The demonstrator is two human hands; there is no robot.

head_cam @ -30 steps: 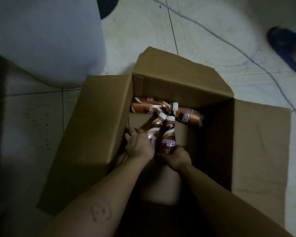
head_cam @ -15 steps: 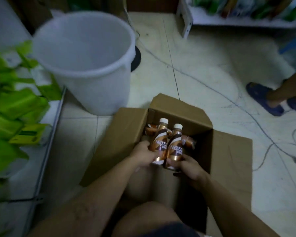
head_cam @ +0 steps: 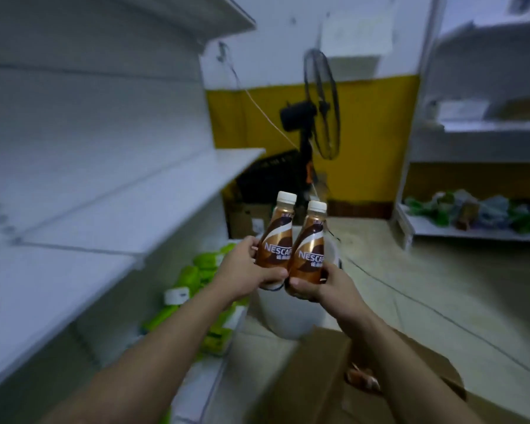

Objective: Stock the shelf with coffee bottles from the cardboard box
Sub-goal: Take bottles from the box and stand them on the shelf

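Observation:
Two brown coffee bottles with white caps stand upright side by side in mid-air. My left hand (head_cam: 245, 270) grips the left coffee bottle (head_cam: 276, 237) near its base. The right coffee bottle (head_cam: 309, 249) is held the same way by my right hand (head_cam: 322, 286). Both bottles touch each other. A white shelf (head_cam: 110, 209) runs along the left, level with the bottles and a little away from them. The open cardboard box (head_cam: 318, 377) lies on the floor below my arms, with another bottle (head_cam: 361, 376) lying inside it.
A white bucket (head_cam: 288, 313) stands on the floor under my hands. Green packets (head_cam: 196, 289) fill the low shelf at left. A black standing fan (head_cam: 315, 111) is by the yellow wall. Another white shelf unit (head_cam: 471, 231) with goods is at right.
Both hands lifted the two bottles out of the box and up to shelf height. My view swung up from the box and floor to the shelves and wall.

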